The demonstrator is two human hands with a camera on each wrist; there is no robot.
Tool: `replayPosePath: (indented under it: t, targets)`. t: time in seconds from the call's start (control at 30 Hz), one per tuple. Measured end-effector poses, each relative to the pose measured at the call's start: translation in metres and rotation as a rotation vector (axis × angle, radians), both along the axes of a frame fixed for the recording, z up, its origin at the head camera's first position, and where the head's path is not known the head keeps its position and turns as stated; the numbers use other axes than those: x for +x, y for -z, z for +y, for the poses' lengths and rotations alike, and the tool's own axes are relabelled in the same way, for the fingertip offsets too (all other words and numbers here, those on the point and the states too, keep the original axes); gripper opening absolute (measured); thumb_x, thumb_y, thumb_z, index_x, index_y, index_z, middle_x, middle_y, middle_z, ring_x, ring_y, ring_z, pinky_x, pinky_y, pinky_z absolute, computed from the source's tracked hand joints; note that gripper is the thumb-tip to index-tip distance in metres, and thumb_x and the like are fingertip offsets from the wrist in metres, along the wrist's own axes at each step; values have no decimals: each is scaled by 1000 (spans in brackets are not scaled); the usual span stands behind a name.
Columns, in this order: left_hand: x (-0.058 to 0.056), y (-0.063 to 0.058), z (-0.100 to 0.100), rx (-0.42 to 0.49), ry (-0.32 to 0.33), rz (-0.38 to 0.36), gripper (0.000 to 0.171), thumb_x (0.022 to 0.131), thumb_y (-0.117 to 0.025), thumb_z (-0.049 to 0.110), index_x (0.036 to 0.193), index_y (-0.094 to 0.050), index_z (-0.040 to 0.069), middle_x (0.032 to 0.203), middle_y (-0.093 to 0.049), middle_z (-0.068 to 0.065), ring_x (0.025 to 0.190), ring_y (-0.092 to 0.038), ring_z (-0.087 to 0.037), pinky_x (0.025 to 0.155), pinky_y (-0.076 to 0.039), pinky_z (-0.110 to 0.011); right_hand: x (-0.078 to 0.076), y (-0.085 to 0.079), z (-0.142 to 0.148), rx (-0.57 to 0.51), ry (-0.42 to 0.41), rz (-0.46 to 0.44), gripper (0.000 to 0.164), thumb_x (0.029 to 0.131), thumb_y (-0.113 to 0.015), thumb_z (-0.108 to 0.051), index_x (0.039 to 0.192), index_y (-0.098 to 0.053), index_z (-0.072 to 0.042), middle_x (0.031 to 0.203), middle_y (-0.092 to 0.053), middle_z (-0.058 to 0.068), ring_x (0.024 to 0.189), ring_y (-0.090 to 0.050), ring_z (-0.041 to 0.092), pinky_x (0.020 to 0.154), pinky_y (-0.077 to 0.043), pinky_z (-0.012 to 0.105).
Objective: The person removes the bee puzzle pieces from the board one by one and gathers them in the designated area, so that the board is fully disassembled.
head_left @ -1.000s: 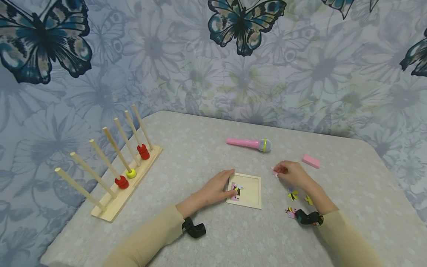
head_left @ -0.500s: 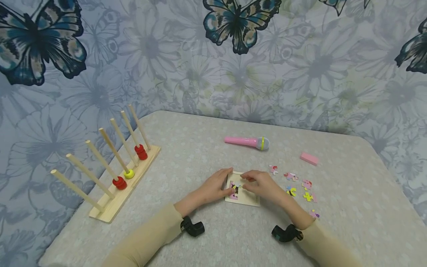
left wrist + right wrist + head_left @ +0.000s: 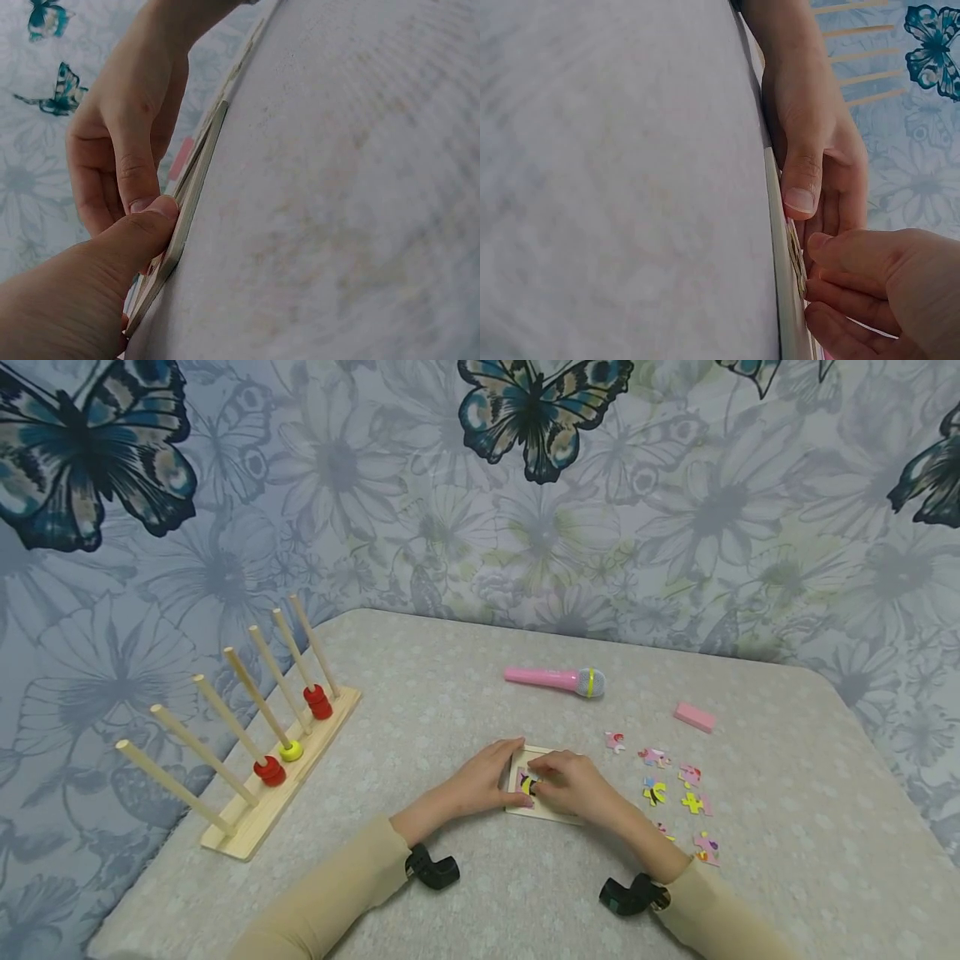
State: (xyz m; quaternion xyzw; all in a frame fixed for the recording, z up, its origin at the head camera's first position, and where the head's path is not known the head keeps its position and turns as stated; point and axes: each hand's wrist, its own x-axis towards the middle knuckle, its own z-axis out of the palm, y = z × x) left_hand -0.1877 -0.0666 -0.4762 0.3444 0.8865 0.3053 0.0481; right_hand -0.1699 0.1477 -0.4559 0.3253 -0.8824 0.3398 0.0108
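A shallow square wooden puzzle tray (image 3: 547, 815) lies on the table in front of me. My left hand (image 3: 480, 781) grips its left side, thumb at the near edge and fingers along the left and far edges. Inside the tray, at the left, are pink pieces with a yellow and black bee picture (image 3: 527, 784). Over the tray, my right hand (image 3: 581, 785) has its thumb and fingers bent together at these pieces. In the right wrist view those fingertips pinch a thin puzzle piece (image 3: 797, 259), which stands slightly tilted above the rim. The right hand hides much of the tray.
Several loose puzzle pieces (image 3: 654, 791) lie right of the tray, some partly behind the right forearm. Farther back are a pink toy microphone (image 3: 543, 678) and a pink block (image 3: 695, 717). A wooden peg stand (image 3: 247, 817) with red and yellow rings is at the left.
My right hand has come from the loose pieces at the right to the tray, then farther left onto the bee pieces. The left hand keeps its grip on the tray.
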Motion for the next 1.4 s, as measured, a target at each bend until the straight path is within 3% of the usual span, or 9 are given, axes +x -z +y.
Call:
replayPosePath:
  t: [0.33,0.5,0.6,0.77,1.07,1.4]
  targets:
    - [1,-1,0,13,-4,-9,93,79,-71,50,146,-29,0,145,-37,-16,133,-34,-27,108,-30,-40,-2,3,-6,-75,-35,34,33,78,-75,-4,109,-65,-2,100,-62,6,88,-60,19,78,-51,33]
    - [0,-2,0,6,1,4,94,79,-72,50,146,-28,-1,145,-37,-17,133,-33,-27,108,-29,-39,-6,3,-7,-26,-40,101,31,78,-75,-4,108,-66,-3,97,-61,4,84,-57,15,74,-50,31]
    - [-1,-2,1,-4,0,2,95,79,-72,50,146,-28,-1,145,-37,-16,133,-33,-27,108,-30,-39,-6,-3,-3,-1,-24,93,31,80,-74,-7,109,-66,-3,100,-62,3,87,-59,14,76,-51,31]
    - [-1,-1,2,-16,-13,-3,95,79,-71,50,146,-28,-1,144,-38,-16,133,-33,-27,108,-29,-38,-6,-13,24,-21,43,67,30,80,-75,-6,109,-67,-2,101,-63,4,90,-63,19,78,-54,34]
    - [2,3,2,-31,-28,4,96,78,-71,53,146,-28,0,144,-39,-15,133,-34,-27,109,-28,-37,6,-8,93,49,185,29,32,79,-76,-7,110,-67,-5,104,-64,2,93,-62,21,78,-54,38]
    - [1,3,2,-14,-25,2,96,78,-71,53,146,-28,1,143,-39,-15,133,-34,-26,108,-29,-37,8,-3,111,150,188,18,27,80,-75,-9,106,-68,-7,102,-64,0,89,-61,18,75,-53,36]
